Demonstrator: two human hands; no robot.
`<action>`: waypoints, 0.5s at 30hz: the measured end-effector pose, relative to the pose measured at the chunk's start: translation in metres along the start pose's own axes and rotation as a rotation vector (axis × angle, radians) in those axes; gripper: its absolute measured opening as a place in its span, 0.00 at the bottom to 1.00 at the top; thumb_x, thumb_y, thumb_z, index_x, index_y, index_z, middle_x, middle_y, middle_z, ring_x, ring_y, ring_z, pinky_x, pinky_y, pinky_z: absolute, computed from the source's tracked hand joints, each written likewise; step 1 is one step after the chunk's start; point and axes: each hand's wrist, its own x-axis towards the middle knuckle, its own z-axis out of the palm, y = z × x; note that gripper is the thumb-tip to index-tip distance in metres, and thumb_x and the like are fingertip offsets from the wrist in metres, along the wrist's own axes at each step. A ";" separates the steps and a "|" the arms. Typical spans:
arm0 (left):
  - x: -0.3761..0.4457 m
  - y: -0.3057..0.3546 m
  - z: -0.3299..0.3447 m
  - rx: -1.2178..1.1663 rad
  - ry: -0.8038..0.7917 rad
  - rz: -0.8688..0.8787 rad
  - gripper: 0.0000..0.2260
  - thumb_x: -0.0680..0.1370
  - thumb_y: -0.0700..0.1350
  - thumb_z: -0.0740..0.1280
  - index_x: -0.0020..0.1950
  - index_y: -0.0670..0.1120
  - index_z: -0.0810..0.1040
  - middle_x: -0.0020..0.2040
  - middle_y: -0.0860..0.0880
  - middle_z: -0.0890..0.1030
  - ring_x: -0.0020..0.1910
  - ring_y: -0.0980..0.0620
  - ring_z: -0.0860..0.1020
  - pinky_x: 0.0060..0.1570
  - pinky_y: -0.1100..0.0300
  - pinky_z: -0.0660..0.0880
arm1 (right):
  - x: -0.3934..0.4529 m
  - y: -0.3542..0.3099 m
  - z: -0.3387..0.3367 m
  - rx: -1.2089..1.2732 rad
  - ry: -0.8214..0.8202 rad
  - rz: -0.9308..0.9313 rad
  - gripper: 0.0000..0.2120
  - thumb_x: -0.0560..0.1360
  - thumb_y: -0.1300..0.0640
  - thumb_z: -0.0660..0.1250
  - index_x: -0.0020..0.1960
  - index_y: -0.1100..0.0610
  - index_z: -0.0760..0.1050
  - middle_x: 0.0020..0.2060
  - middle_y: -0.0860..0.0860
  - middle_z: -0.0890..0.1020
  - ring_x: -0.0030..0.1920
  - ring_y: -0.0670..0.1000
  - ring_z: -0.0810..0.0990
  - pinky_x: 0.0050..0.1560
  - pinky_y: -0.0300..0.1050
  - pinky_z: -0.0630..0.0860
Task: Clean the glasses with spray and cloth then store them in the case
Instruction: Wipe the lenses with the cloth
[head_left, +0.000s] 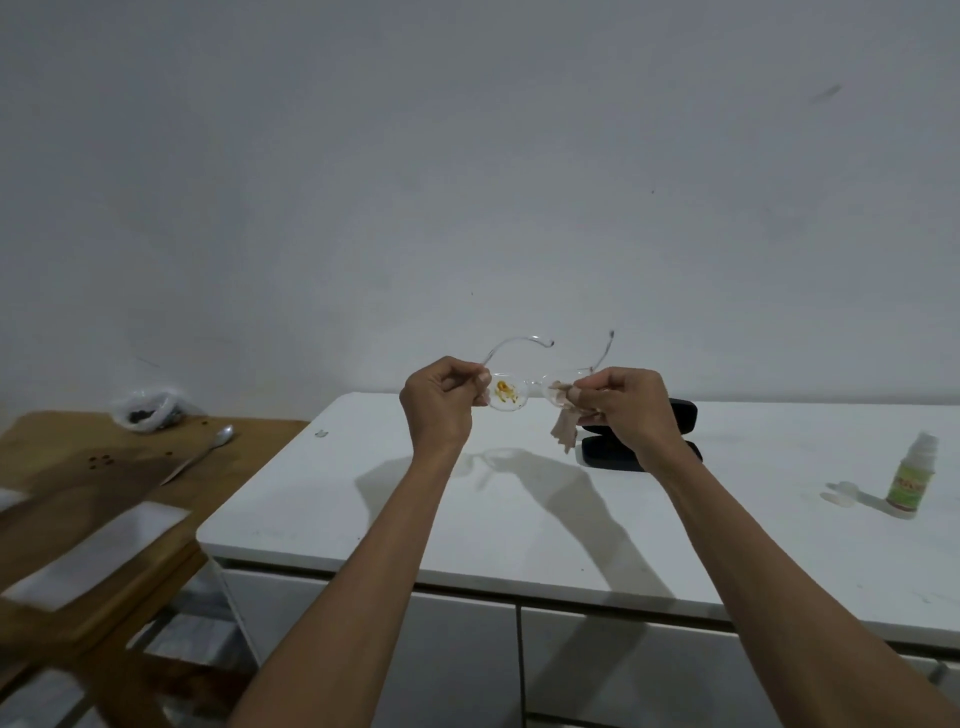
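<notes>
Aloft, both hands (439, 397) (623, 402) pinch the glasses (519, 392), arms outstretched.

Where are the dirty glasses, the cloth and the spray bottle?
glasses (506, 395), head view, on the stained lens.
cloth (563, 434), head view, on its hanging end.
spray bottle (909, 480), head view, on its label.

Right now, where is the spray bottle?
In the head view the spray bottle stands upright at the far right of the white counter, beside its clear cap and right of the black case.
</notes>
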 end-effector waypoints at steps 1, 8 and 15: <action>0.000 0.000 0.001 0.000 0.009 -0.002 0.10 0.73 0.30 0.74 0.37 0.44 0.83 0.35 0.43 0.85 0.31 0.45 0.80 0.41 0.49 0.84 | 0.001 0.003 0.002 0.007 0.042 -0.020 0.06 0.74 0.69 0.74 0.40 0.62 0.83 0.37 0.58 0.88 0.37 0.56 0.87 0.39 0.44 0.84; -0.006 0.003 0.010 -0.020 0.148 0.014 0.11 0.73 0.30 0.73 0.37 0.45 0.83 0.36 0.43 0.85 0.33 0.48 0.82 0.37 0.60 0.82 | -0.010 0.015 0.035 0.538 0.241 0.032 0.06 0.77 0.69 0.70 0.51 0.72 0.79 0.43 0.60 0.87 0.46 0.52 0.87 0.48 0.43 0.83; -0.013 -0.005 0.019 0.086 0.179 0.061 0.04 0.74 0.31 0.73 0.41 0.39 0.84 0.38 0.43 0.86 0.38 0.46 0.85 0.39 0.56 0.84 | -0.024 0.022 0.079 0.866 0.105 0.185 0.13 0.79 0.67 0.68 0.61 0.74 0.77 0.51 0.56 0.86 0.53 0.59 0.81 0.60 0.52 0.78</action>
